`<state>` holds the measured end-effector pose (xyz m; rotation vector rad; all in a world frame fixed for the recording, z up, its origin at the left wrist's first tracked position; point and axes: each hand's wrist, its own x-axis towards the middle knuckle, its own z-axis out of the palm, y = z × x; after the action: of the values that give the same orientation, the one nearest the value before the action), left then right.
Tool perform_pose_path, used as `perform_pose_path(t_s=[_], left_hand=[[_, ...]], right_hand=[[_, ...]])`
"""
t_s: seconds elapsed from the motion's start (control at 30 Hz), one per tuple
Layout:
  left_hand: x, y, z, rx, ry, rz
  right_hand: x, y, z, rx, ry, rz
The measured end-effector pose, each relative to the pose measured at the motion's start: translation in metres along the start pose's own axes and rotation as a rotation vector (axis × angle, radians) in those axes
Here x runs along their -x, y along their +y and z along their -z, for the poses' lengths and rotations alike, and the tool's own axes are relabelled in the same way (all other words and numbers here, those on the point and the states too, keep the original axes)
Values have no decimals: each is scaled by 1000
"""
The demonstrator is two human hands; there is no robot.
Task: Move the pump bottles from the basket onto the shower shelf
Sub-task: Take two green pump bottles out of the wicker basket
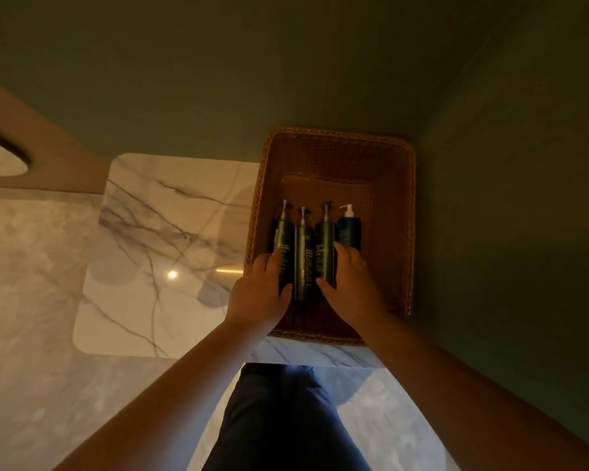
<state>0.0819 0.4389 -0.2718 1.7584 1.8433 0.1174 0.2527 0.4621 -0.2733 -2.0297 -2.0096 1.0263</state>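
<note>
I see four pump bottles [303, 253] lying side by side in the basket [411, 232] at the right. My left hand [259, 290] curls round the leftmost bottle [282, 239] - my right hand [351, 283] pinches the third bottle [325, 243] between thumb and fingers.

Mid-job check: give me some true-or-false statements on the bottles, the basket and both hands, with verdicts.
1. Four pump bottles lie in the basket. True.
2. The white-pump bottle is at the row's left end. False: it is at the right end.
3. The left hand grips the leftmost bottle. True.
4. The right hand rests outside the basket. False: it is inside, gripping the third bottle from the left.
</note>
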Motion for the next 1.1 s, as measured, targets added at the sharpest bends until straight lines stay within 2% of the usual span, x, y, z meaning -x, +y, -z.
perform_pose_path(t_s=[0.3, 0.43, 0.7, 1.1], left_hand=[[-40, -24, -60, 61, -44, -23], [-61, -37, -88, 95, -84, 30], [-87, -55, -134, 149, -143, 88], [-102, -59, -158, 110, -103, 174]], right_hand=[[-42, 27, -64, -59, -53, -51], [-56, 42, -92, -83, -56, -28], [-81, 67, -135, -160, -71, -95], [-101, 68, -161, -87, -31, -166]])
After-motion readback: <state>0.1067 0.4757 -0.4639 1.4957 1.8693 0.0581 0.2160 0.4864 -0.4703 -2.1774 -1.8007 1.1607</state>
